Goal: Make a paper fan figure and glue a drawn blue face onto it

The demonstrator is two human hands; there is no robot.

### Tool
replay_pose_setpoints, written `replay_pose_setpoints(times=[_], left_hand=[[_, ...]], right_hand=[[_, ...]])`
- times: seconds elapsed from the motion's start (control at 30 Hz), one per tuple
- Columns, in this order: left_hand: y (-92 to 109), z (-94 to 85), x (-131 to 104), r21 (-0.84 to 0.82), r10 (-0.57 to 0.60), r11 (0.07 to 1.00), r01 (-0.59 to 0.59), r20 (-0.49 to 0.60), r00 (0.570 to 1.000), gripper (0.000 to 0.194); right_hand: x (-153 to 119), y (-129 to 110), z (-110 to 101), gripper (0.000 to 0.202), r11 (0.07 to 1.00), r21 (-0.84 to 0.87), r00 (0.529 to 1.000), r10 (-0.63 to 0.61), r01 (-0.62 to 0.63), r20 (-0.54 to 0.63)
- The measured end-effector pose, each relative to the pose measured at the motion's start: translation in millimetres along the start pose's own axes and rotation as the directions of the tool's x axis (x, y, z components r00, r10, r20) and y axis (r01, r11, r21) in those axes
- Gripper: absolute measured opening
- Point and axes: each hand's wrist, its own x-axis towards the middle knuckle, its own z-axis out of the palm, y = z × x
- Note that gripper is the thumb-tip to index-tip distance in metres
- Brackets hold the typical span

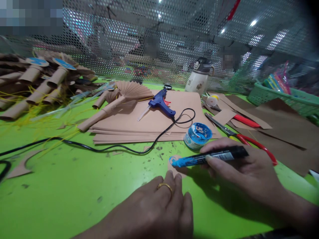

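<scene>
Head view: right hand closed in a writing grip around a black marker; its blue-coated tip meets a small brown paper piece bearing a blue curved stroke. The paper piece lies on the green table, in front of an open jar of blue paint. Left hand is palm down, fingers extended and close together, fingertips at the paper's near edge; nothing grasped. Beyond: blue glue gun on a stack of brown paper, pleated paper fan to its left. Red-handled scissors lie right of the jar.
</scene>
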Motion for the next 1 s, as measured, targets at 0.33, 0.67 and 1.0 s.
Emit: replay_pose_setpoints(times=[0.33, 0.67, 1.0], left_hand=[[0.2, 1.4, 3.6, 0.007, -0.019, 1.0, 0.019, -0.032, 0.999, 0.019], [0.7, 1.6, -1.4, 0.042, 0.003, 0.999, -0.002, -0.025, 1.0, 0.017], [1.8, -1.5, 1.4, 0.022, 0.003, 1.0, -0.002, -0.031, 1.0, 0.02]], right_hand=[[0.7, 2.6, 3.3, 0.011, 0.991, 0.119, 0.997, 0.054, -0.059, 0.051], [-0.1, 5.2, 3.1, 0.006, 0.998, 0.056, 0.999, 0.04, -0.038, -0.032], [0.6, 4.9, 4.5, 0.01, 0.99, 0.111, 0.995, 0.077, -0.083, 0.059]])
